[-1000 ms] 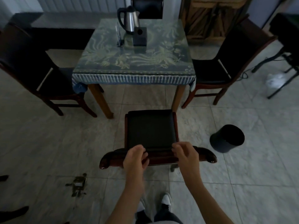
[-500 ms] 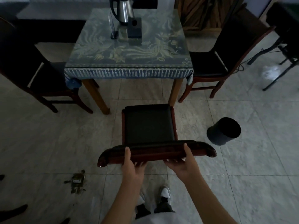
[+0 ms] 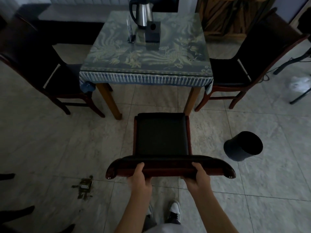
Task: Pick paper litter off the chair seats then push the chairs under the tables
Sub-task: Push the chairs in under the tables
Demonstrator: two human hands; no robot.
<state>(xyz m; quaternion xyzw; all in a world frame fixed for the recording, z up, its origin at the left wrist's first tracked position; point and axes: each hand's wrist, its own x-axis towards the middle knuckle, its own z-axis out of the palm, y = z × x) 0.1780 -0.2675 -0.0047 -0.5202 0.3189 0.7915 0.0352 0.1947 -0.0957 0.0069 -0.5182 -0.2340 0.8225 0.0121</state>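
A dark wooden chair (image 3: 161, 133) with a black seat stands in front of me, its seat bare and its front edge level with the near table legs. My left hand (image 3: 139, 179) and my right hand (image 3: 196, 177) both grip its curved backrest top rail (image 3: 170, 166) from behind, thumbs on top. The square table (image 3: 146, 76) with a patterned blue cloth under glass stands beyond the chair. Two more dark chairs sit at its sides: the left chair (image 3: 50, 76) and the right chair (image 3: 235, 73).
A black waste bin (image 3: 242, 146) stands on the tiled floor right of the chair. A kettle (image 3: 143, 13), a small black box (image 3: 152, 31) and a clear stand are on the table. Crushed litter (image 3: 84, 186) lies on the floor at left. A white bag (image 3: 299, 83) lies far right.
My hands shifted from over the top rail to gripping it from behind with thumbs on top. The chair sits closer to the table than a second ago.
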